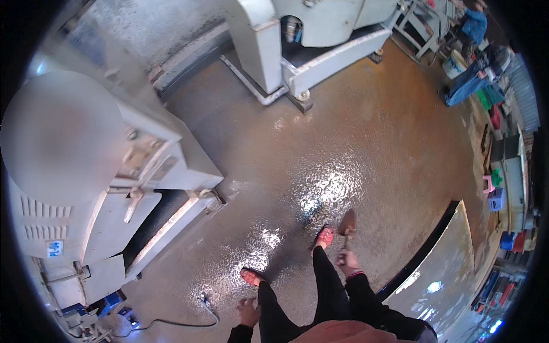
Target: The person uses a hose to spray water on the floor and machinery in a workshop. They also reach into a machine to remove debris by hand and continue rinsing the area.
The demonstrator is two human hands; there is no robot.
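My right hand [347,264] is closed around the handle of a trowel [347,222], whose pointed, rusty-brown blade reaches out over the wet floor. The blade is beside my right red shoe [324,235]. Low at my left side hangs my left hand [249,312], with fingers apart and nothing in it, close to my left leg. Beyond it, my left red shoe [250,276] stands on the shiny wet floor [377,166].
Large pale machines stand at the left [191,163] and ahead [257,54]. A cable [177,324] lies near my left side. A raised-edged slab [440,274] is at right. Two people work at the far right, one in blue trousers [466,88], near a white bucket [454,64] and small stools [495,199].
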